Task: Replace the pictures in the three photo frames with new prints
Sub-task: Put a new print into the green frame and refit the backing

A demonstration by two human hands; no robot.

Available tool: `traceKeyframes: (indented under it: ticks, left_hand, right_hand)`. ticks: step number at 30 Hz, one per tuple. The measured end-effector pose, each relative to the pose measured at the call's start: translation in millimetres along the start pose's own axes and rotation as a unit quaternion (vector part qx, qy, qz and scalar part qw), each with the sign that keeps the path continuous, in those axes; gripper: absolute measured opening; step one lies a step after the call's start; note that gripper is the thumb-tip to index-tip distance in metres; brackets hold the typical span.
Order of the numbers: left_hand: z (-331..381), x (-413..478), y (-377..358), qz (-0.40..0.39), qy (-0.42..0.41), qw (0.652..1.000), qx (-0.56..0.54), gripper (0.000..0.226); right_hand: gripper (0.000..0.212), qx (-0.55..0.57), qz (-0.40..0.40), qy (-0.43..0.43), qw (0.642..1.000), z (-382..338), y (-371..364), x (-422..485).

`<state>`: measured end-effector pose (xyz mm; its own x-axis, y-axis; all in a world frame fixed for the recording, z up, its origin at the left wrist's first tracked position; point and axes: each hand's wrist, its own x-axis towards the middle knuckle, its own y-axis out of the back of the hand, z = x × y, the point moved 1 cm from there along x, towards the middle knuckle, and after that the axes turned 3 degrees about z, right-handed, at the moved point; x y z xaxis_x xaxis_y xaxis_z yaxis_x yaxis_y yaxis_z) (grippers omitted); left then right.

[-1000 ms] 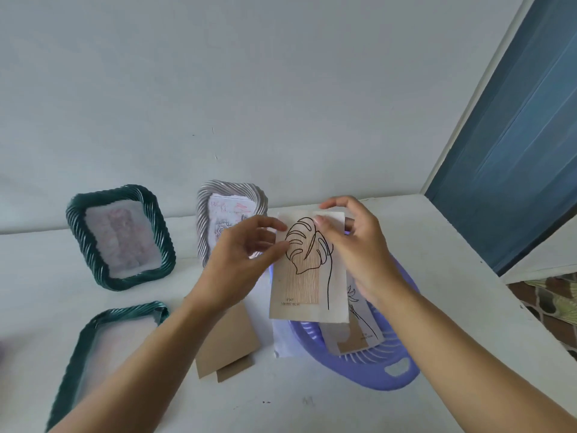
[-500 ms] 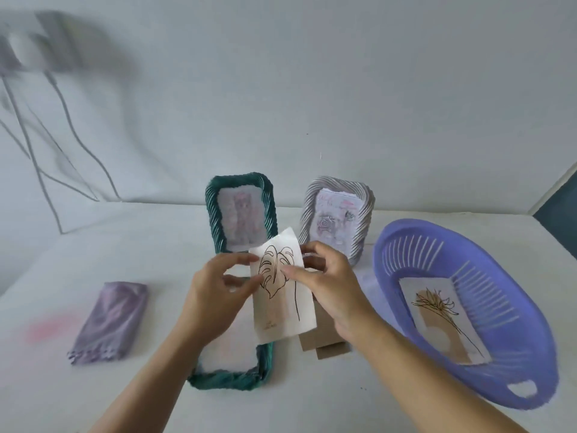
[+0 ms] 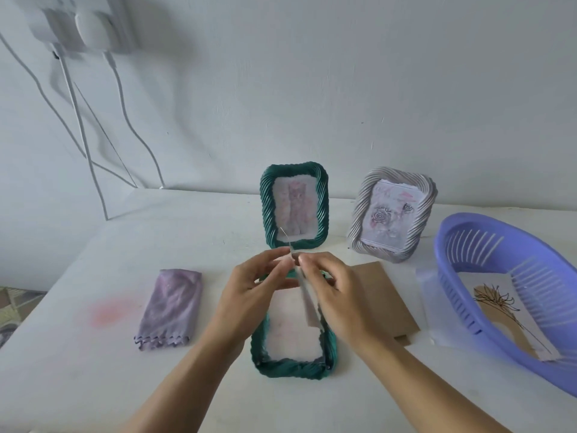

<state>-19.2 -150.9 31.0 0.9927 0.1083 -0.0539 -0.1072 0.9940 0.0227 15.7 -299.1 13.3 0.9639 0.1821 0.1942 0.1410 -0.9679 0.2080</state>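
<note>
My left hand (image 3: 249, 285) and my right hand (image 3: 337, 295) both pinch the leaf print (image 3: 307, 303), which is turned almost edge-on above a green frame (image 3: 293, 367) lying flat on the table. A second green frame (image 3: 323, 207) stands upright behind it with a faded cat picture. At its right stands a grey frame (image 3: 362, 220) with a rose picture. Another print (image 3: 505, 310), showing a line-drawn flower, lies in the purple basket (image 3: 452, 245) at the right.
A brown cardboard backing (image 3: 384, 295) lies right of the flat frame. A clear sheet (image 3: 434, 307) lies beside the basket. A folded purple cloth (image 3: 170, 307) rests at the left. White cables (image 3: 93, 170) hang down the wall at the back left.
The view has swung left and the frames and basket sit further right. The leaf print has turned from facing me to nearly edge-on, over the flat green frame.
</note>
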Motion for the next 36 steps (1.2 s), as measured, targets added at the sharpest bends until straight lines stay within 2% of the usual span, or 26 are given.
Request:
traceKeyframes:
  ticks: [3, 6, 10, 15, 18, 21, 24, 33, 36]
  left_hand:
    - [-7, 5, 7, 0.009, 0.012, 1.0, 0.006, 0.027]
    - [-15, 10, 13, 0.013, 0.035, 0.999, -0.007, 0.025]
    - [-28, 13, 19, 0.016, 0.063, 0.998, 0.001, 0.028]
    - [-48, 10, 23, 0.014, 0.072, 0.996, 0.046, 0.028]
    - [-56, 6, 25, 0.017, 0.043, 0.991, 0.122, 0.031]
    - [-60, 6, 29, 0.027, -0.021, 0.966, 0.257, 0.033]
    - [-65, 9, 31, 0.036, -0.051, 0.939, 0.338, 0.034]
    - [-77, 17, 30, 0.042, -0.076, 0.893, 0.441, 0.037]
    - [-81, 16, 30, 0.037, -0.085, 0.88, 0.465, 0.046]
  right_hand:
    - [0.026, 0.005, -0.007, -0.025, 1.0, 6, -4, -2]
    - [0.017, -0.114, 0.011, 0.009, 0.993, 19, -3, 0]
    - [0.024, -0.186, 0.053, -0.003, 0.981, 40, 1, -1]
    - [0.036, -0.146, 0.042, -0.051, 0.987, 56, 8, -9]
    - [0.039, -0.132, 0.033, -0.06, 0.989, 63, 8, -11]
    - [0.04, -0.126, 0.025, -0.07, 0.989, 64, 6, -11]
    - [0.041, -0.143, 0.015, -0.073, 0.987, 65, 6, -11]
    - [0.039, -0.272, -0.007, 0.014, 0.962, 78, 6, -6]
    - [0.04, -0.309, -0.023, 0.025, 0.951, 82, 8, -5]
